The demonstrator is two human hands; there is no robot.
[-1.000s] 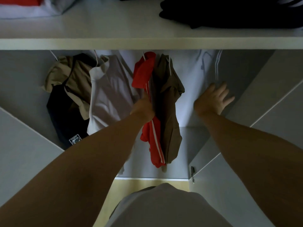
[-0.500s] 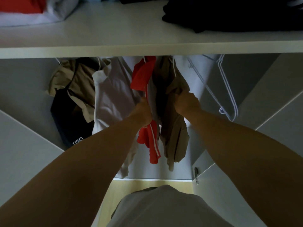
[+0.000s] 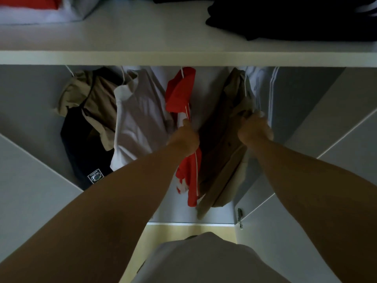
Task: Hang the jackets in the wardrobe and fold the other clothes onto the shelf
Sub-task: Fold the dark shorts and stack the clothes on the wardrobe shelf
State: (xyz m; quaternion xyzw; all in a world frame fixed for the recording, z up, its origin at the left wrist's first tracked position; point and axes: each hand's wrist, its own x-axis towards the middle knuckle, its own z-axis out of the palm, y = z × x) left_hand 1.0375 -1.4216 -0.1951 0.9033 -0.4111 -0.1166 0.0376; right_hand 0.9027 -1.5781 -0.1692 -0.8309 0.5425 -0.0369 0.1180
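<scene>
Right hand (image 3: 255,130) with brown jacket (image 3: 220,156) now farther from red jacket (image 3: 179,92)

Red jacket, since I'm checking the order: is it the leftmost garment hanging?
No, the tan-and-black jacket hangs leftmost; the red jacket is third along.

Not much else going on tbh: a strip of pale yellow floor (image 3: 169,231) showed at about 6 o'clock, low in the shot. The wearer's light grey top (image 3: 204,260) bulged up from the bottom edge right below it and covered part of the strip. A small dark metal fitting (image 3: 240,216), hinge or latch I couldn't tell, sat around 5 o'clock just off the strip's right end.
</scene>
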